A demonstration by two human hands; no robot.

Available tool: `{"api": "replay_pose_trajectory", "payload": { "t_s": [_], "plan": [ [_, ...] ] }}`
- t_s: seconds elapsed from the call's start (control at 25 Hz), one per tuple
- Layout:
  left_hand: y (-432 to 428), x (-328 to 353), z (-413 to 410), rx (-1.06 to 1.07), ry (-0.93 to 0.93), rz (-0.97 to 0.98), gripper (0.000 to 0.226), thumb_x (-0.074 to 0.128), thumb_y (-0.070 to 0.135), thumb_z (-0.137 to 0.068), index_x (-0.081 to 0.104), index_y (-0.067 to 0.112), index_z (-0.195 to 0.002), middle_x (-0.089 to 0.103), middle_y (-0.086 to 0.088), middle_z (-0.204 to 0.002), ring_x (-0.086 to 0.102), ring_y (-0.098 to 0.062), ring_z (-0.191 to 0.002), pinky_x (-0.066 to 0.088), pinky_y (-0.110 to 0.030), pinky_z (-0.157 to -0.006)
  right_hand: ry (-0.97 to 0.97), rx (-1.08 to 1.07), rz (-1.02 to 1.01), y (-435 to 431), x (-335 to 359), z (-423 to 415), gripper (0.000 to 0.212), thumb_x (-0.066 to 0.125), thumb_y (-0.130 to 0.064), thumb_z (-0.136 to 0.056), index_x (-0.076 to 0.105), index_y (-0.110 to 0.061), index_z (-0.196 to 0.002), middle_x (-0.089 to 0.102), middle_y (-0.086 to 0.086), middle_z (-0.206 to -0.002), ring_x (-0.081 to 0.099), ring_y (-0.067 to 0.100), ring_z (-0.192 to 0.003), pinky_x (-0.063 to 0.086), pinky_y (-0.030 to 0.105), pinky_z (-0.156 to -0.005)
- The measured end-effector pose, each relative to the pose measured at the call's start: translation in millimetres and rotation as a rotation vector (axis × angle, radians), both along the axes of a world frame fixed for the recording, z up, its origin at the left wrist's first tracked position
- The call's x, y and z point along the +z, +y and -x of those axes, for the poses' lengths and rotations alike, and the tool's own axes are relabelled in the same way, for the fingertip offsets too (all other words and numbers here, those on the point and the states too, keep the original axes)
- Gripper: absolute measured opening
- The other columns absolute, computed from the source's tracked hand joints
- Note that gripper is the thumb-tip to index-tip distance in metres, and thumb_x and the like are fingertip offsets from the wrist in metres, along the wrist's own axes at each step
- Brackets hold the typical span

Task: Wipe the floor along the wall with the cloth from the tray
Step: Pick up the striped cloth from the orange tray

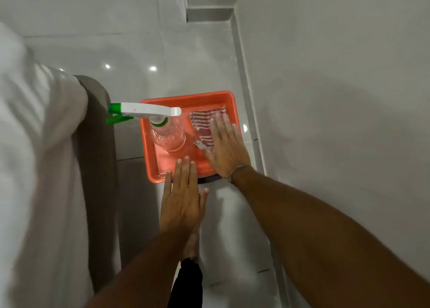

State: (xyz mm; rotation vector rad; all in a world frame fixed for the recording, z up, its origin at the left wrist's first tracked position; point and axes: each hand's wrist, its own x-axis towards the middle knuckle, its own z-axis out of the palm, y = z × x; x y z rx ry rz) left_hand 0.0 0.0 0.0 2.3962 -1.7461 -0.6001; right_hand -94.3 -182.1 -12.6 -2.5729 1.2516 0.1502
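An orange plastic tray (149, 149) sits on the glossy tiled floor (193, 58) close to the wall (325, 74) on the right. In its right half lies a folded red-and-white striped cloth (204, 121). My right hand (226, 149) hovers flat over the cloth with fingers spread, covering its near part; whether it touches is unclear. My left hand (182, 200) is open, fingers straight, over the tray's near edge, holding nothing.
A clear spray bottle (167, 135) with a white and green trigger head stands in the tray's left half. A bed with white sheets (39, 168) and a brown base (97, 144) fills the left. A grey skirting strip (244, 93) runs along the wall. My foot (190, 244) is below the left hand.
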Motion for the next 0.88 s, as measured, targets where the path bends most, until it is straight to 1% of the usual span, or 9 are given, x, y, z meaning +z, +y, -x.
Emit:
{"api": "replay_pose_trajectory", "payload": {
  "t_s": [0.12,0.2,0.24,0.36,0.48,0.56,0.64,0.76,0.88],
  "plan": [
    [-9.0,-27.0,-3.3,0.049,0.035,-0.035,0.077,0.035,0.052,-0.109,0.029,0.005,-0.169,0.029,-0.018,-0.178,0.026,-0.035,-0.167,0.023,-0.059,-0.135,0.054,0.049,-0.059,-21.4,-37.3,-17.0,0.097,0.037,-0.071,-0.100,-0.004,-0.013,-0.165,-0.001,0.013,-0.177,-0.003,0.030,-0.164,-0.002,0.052,-0.133],
    [-8.4,-39.4,-3.1,0.037,0.011,-0.035,0.076,0.039,0.050,-0.109,0.031,0.005,-0.169,0.032,-0.018,-0.178,0.028,-0.035,-0.166,0.025,-0.060,-0.134,0.086,0.094,-0.110,-29.6,-54.5,-20.2,0.104,0.039,-0.077,-0.096,-0.006,-0.014,-0.165,-0.004,0.012,-0.177,-0.007,0.030,-0.163,-0.011,0.050,-0.130],
    [-7.7,-42.9,-3.4,0.026,0.010,-0.030,0.075,0.042,0.049,-0.109,0.033,0.005,-0.168,0.034,-0.019,-0.177,0.029,-0.035,-0.166,0.026,-0.060,-0.134,0.084,0.108,-0.114,-30.0,-60.3,-20.1,0.102,0.038,-0.076,-0.097,-0.005,-0.013,-0.166,-0.003,0.012,-0.177,-0.006,0.030,-0.163,-0.011,0.050,-0.130],
    [-6.2,-48.7,-5.9,-0.006,-0.047,0.018,0.073,0.046,0.046,-0.108,0.036,0.004,-0.167,0.038,-0.019,-0.175,0.031,-0.035,-0.165,0.021,-0.057,-0.136,0.074,0.122,-0.087,-32.0,-69.7,-17.9,0.083,0.035,-0.058,-0.106,0.002,-0.011,-0.166,0.005,0.014,-0.176,0.001,0.033,-0.163,-0.001,0.053,-0.132],
    [-8.6,-49.2,-5.0,-0.003,-0.042,0.016,0.073,0.042,0.048,-0.109,0.034,0.005,-0.168,0.035,-0.018,-0.176,0.026,-0.034,-0.167,0.004,-0.050,-0.138,0.005,0.069,-0.147,-35.9,-64.2,-21.3,0.065,0.039,-0.032,-0.111,0.010,-0.012,-0.166,0.011,0.012,-0.176,0.006,0.032,-0.163,0.005,0.052,-0.134],
    [-8.5,-47.0,-4.7,0.000,-0.039,0.001,0.075,0.041,0.050,-0.110,0.031,0.005,-0.169,0.033,-0.019,-0.177,0.024,-0.035,-0.167,0.005,-0.051,-0.139,-0.073,0.021,-0.170,-37.9,-55.9,-20.2,0.061,0.043,-0.017,-0.109,0.019,-0.012,-0.165,0.019,0.011,-0.175,0.013,0.030,-0.163,0.011,0.049,-0.134],
    [-6.8,-42.0,-3.0,-0.006,-0.060,-0.004,0.077,0.041,0.051,-0.109,0.029,0.004,-0.169,0.031,-0.020,-0.178,0.022,-0.035,-0.168,0.009,-0.055,-0.138,-0.175,-0.040,-0.150,-34.3,-40.4,-16.5,0.060,0.051,-0.008,-0.105,0.031,-0.010,-0.161,0.032,0.013,-0.170,0.025,0.031,-0.160,0.024,0.051,-0.131],
    [-0.5,-25.6,6.8,-0.017,-0.092,-0.013,0.080,0.040,0.053,-0.109,0.024,0.004,-0.171,0.023,-0.019,-0.180,0.014,-0.034,-0.169,0.001,-0.051,-0.138,-0.357,-0.097,-0.066,-13.2,-4.1,-6.0,0.054,0.057,-0.009,-0.103,0.041,-0.006,-0.155,0.044,0.017,-0.163,0.037,0.035,-0.154,0.036,0.053,-0.125],
    [23.7,-4.1,35.1,-0.011,-0.091,0.015,0.081,0.036,0.054,-0.110,0.019,0.005,-0.172,0.015,-0.017,-0.183,0.007,-0.030,-0.170,-0.007,-0.045,-0.137,-0.487,-0.106,-0.012,36.2,41.4,30.0,0.053,0.053,-0.018,-0.107,0.040,-0.005,-0.156,0.043,0.016,-0.164,0.033,0.033,-0.156,0.039,0.053,-0.124]
  ]
}}
